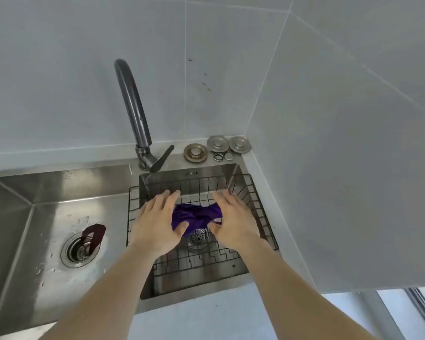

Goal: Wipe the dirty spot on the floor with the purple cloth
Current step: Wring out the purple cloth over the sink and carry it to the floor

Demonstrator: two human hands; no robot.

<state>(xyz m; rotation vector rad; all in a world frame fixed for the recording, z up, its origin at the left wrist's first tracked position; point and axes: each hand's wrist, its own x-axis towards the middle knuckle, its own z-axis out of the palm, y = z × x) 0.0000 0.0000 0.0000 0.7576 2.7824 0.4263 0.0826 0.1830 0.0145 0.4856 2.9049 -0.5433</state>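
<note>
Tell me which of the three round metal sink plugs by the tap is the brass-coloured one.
The leftmost sink plug, nearest the tap. It looks yellowish; the other two, set further right toward the corner, are plain silver-grey.

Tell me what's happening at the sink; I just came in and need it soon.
A person holds a bunched purple cloth between the left hand and right hand, over the wire basket in the right basin. The faucet shows no running water. The floor and its dirty spot are out of view.
</note>
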